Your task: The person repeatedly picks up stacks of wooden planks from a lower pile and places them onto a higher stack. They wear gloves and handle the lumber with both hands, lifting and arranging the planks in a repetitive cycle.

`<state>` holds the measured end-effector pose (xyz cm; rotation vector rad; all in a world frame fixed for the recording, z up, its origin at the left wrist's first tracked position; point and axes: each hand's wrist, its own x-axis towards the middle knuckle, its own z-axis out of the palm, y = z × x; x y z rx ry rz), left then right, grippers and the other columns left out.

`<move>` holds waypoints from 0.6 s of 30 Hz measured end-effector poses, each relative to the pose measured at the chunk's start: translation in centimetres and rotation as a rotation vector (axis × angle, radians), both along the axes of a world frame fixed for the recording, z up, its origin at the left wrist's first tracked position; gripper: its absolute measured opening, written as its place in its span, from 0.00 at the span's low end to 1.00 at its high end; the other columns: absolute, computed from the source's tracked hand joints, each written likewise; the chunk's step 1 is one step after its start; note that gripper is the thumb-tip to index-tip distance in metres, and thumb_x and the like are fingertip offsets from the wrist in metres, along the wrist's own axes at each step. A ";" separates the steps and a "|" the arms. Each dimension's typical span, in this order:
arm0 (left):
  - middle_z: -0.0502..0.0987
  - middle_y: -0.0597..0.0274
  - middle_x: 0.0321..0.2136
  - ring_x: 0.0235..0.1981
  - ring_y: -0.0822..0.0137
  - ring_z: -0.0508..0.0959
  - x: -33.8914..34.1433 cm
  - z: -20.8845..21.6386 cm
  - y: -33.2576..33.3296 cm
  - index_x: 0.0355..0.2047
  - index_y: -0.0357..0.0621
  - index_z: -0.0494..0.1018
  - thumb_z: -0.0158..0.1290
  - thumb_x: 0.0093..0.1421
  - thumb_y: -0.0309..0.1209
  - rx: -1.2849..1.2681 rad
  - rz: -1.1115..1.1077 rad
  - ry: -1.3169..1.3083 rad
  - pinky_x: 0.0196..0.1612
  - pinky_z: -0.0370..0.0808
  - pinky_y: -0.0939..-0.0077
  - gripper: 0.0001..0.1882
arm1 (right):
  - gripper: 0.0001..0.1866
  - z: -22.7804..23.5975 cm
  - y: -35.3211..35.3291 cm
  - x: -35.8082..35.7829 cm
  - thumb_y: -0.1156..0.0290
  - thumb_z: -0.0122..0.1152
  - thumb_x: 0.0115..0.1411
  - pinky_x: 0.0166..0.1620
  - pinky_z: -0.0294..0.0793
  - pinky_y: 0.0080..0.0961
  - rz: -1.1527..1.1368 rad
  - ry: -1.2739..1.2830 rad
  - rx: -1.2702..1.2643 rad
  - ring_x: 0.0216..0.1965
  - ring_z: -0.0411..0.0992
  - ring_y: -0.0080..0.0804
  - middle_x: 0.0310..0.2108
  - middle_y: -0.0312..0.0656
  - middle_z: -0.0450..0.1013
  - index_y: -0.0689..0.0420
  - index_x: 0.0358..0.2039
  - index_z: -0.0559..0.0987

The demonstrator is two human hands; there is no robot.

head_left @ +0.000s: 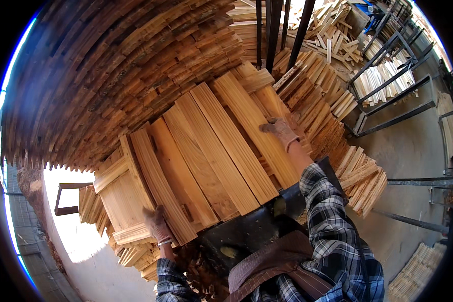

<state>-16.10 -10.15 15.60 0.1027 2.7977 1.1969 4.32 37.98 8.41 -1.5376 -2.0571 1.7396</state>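
Both my hands wear brown work gloves. My left hand (157, 225) is closed on the lower end of a narrow wooden board (137, 173) at the left of a row of planks; part of its fingers is hidden. My right hand (283, 133) lies on the right side of the row, thumb and fingers spread, touching a wide plank (259, 132). Between them several planks rest side by side at a slant, among them a grooved plank (226, 143) and a smoother plank (196, 156). Gaps show between some of them.
A tall stack of rough boards (110, 75) rises behind the planks. Dark metal posts (273, 35) stand at the back. Piled offcuts (332, 30) and stacked strips (362, 178) lie to the right, beside metal frames (397, 118). A black surface (246, 231) is in front of me.
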 end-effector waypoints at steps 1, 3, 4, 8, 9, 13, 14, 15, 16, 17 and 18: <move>0.76 0.56 0.25 0.22 0.64 0.74 0.6 0.4 0.6 0.53 0.34 0.66 0.60 0.55 0.43 0.015 0.003 -0.018 0.26 0.71 0.68 0.32 | 0.37 0.6 -1.3 -1.3 0.56 0.69 0.51 0.50 0.72 0.29 -0.001 -0.010 0.051 0.50 0.73 0.37 0.49 0.51 0.75 0.66 0.57 0.71; 0.76 0.57 0.25 0.21 0.67 0.74 1.0 1.8 2.2 0.53 0.36 0.66 0.60 0.55 0.42 0.058 -0.004 -0.042 0.24 0.71 0.71 0.30 | 0.37 0.3 -1.4 -1.9 0.56 0.66 0.54 0.47 0.74 0.30 0.030 0.047 0.065 0.47 0.74 0.40 0.49 0.52 0.74 0.65 0.59 0.68; 0.74 0.59 0.23 0.20 0.71 0.73 1.0 1.9 2.6 0.50 0.37 0.67 0.60 0.56 0.40 0.053 0.016 -0.018 0.22 0.70 0.74 0.26 | 0.37 0.1 -1.1 -2.2 0.56 0.65 0.56 0.45 0.76 0.29 0.075 0.111 0.018 0.44 0.75 0.42 0.48 0.52 0.73 0.63 0.60 0.64; 0.72 0.64 0.26 0.27 0.71 0.69 1.3 3.1 3.0 0.41 0.34 0.68 0.62 0.57 0.38 -0.004 0.021 -0.100 0.29 0.69 0.74 0.22 | 0.48 3.7 -4.0 -2.8 0.50 0.70 0.48 0.52 0.74 0.37 0.135 -0.161 0.440 0.55 0.71 0.42 0.55 0.56 0.68 0.56 0.65 0.60; 0.69 0.67 0.23 0.25 0.72 0.67 1.0 2.6 2.8 0.38 0.36 0.67 0.62 0.57 0.38 -0.037 0.039 -0.106 0.28 0.67 0.74 0.20 | 0.49 6.0 -5.3 -3.4 0.50 0.71 0.48 0.51 0.74 0.38 0.235 -0.296 0.473 0.54 0.71 0.43 0.55 0.55 0.68 0.54 0.66 0.58; 0.56 0.74 0.19 0.22 0.76 0.58 0.2 0.4 2.1 0.30 0.42 0.64 0.62 0.57 0.38 0.047 0.009 -0.028 0.24 0.59 0.78 0.18 | 0.49 8.1 -5.5 -3.3 0.50 0.70 0.49 0.50 0.75 0.42 0.396 -0.468 0.493 0.53 0.71 0.52 0.52 0.54 0.67 0.49 0.67 0.55; 0.56 0.74 0.20 0.23 0.75 0.56 0.2 0.5 2.4 0.30 0.42 0.64 0.62 0.56 0.37 0.045 -0.029 0.038 0.24 0.57 0.79 0.18 | 0.49 6.9 -4.5 -3.3 0.51 0.70 0.50 0.50 0.76 0.43 0.367 -0.417 0.471 0.52 0.70 0.54 0.51 0.54 0.67 0.48 0.67 0.55; 0.56 0.74 0.20 0.23 0.75 0.56 -0.3 -0.6 1.3 0.30 0.42 0.64 0.62 0.56 0.37 0.001 -0.112 0.106 0.24 0.58 0.79 0.18 | 0.48 5.7 -3.3 -1.9 0.51 0.70 0.50 0.51 0.75 0.42 0.330 -0.324 0.490 0.53 0.70 0.54 0.51 0.53 0.67 0.48 0.67 0.55; 0.56 0.74 0.20 0.23 0.75 0.56 -1.4 -1.5 -1.5 0.30 0.42 0.64 0.62 0.56 0.37 -0.050 -0.173 0.195 0.24 0.58 0.78 0.18 | 0.47 4.5 -2.1 -0.5 0.51 0.70 0.50 0.51 0.75 0.42 0.311 -0.204 0.511 0.53 0.70 0.54 0.51 0.53 0.67 0.47 0.67 0.56; 0.58 0.72 0.22 0.24 0.73 0.59 -1.4 -1.8 -1.8 0.32 0.42 0.66 0.61 0.57 0.36 -0.074 -0.208 0.208 0.25 0.60 0.77 0.15 | 0.47 4.5 -1.3 0.4 0.51 0.69 0.51 0.52 0.75 0.42 0.285 -0.105 0.529 0.53 0.70 0.54 0.50 0.53 0.67 0.46 0.66 0.56; 0.60 0.70 0.23 0.24 0.72 0.61 -1.5 -2.0 -2.2 0.33 0.43 0.67 0.60 0.57 0.35 -0.097 -0.239 0.225 0.26 0.62 0.76 0.13 | 0.45 4.4 -0.6 0.3 0.52 0.69 0.51 0.53 0.74 0.40 0.309 -0.246 0.520 0.53 0.69 0.53 0.51 0.53 0.67 0.46 0.66 0.57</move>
